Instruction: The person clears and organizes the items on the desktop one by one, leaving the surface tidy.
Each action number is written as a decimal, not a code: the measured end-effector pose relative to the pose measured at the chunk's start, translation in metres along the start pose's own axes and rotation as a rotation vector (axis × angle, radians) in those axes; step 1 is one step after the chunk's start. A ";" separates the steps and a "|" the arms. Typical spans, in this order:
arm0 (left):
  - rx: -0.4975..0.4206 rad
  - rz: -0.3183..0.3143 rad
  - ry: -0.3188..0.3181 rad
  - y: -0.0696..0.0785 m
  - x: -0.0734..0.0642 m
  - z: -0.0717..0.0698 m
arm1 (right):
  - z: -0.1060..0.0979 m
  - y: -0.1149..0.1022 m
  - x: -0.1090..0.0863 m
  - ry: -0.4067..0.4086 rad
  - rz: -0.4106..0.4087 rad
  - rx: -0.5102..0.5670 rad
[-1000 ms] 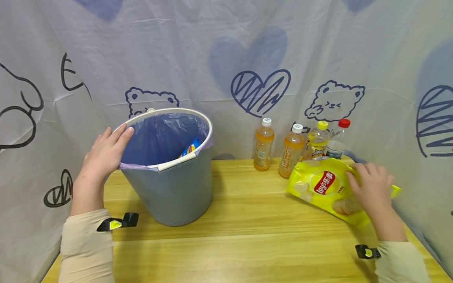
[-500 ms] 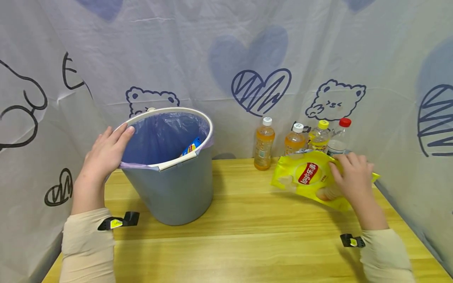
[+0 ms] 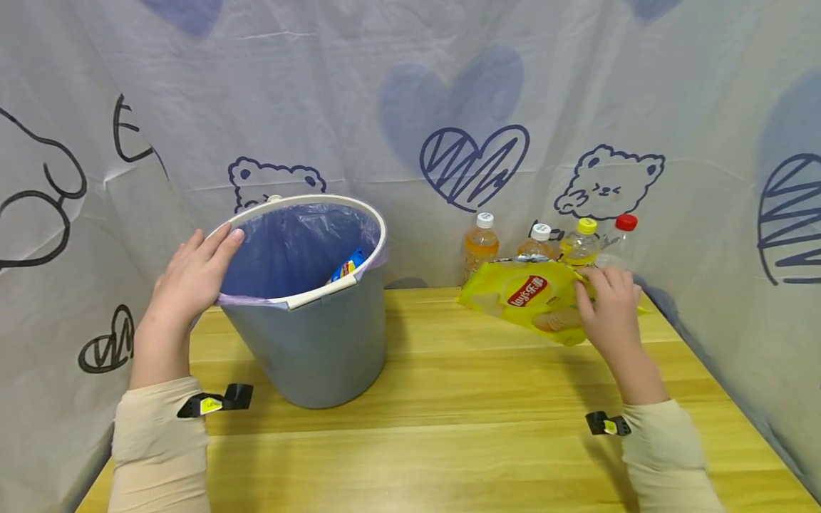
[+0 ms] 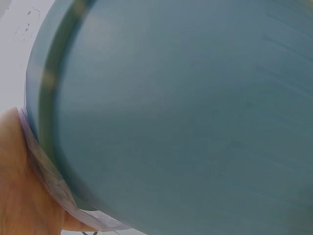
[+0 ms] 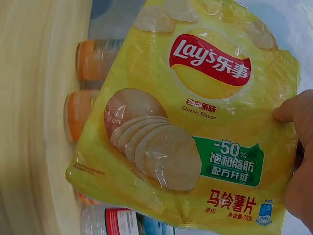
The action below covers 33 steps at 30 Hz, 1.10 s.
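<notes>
My left hand (image 3: pixel 192 274) holds the rim of a grey-blue trash bin (image 3: pixel 314 349) at its left side, over the edge of a purple liner. In the left wrist view the bin's wall fills most of the picture, with part of the hand at lower left. My right hand (image 3: pixel 609 303) grips one edge of a yellow Lay's potato chip bag (image 3: pixel 513 292), held up in front of several bottles. The right wrist view shows the thumb on the bag's printed front; the fingers behind it are hidden. A blue snack packet (image 3: pixel 347 266) lies inside the bin.
Behind the chip bag stand two white-capped bottles of orange drink (image 3: pixel 481 246), a yellow-capped bottle (image 3: pixel 579 246) and a red-capped bottle (image 3: pixel 618 246). A wooden table (image 3: pixel 449 427) carries everything, with a patterned cloth (image 3: pixel 410 107) hanging close behind and at both sides.
My right hand has carried the chip bag leftward and slightly up, away from the table's right side, toward the bin. The left hand and the bin stay where they were.
</notes>
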<state>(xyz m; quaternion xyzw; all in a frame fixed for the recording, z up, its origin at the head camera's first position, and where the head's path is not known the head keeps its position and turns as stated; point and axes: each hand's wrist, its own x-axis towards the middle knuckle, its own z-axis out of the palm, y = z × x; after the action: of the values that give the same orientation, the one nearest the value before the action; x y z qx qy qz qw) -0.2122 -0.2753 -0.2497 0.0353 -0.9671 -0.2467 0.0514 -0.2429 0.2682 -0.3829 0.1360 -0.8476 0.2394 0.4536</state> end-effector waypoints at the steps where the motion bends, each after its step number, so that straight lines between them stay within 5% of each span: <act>1: -0.001 0.000 -0.002 0.000 0.000 0.000 | 0.001 -0.002 0.001 0.008 0.005 0.014; 10: 0.000 0.005 -0.005 0.001 0.000 0.000 | 0.013 -0.015 0.011 0.116 0.025 0.166; 33: 0.025 -0.001 -0.017 0.000 0.000 -0.001 | 0.036 -0.066 0.052 0.264 0.321 0.460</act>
<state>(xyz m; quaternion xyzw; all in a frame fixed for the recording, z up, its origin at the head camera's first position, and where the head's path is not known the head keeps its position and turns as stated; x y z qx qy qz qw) -0.2120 -0.2761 -0.2489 0.0342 -0.9705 -0.2350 0.0425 -0.2675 0.1927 -0.3376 0.0675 -0.7155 0.5092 0.4734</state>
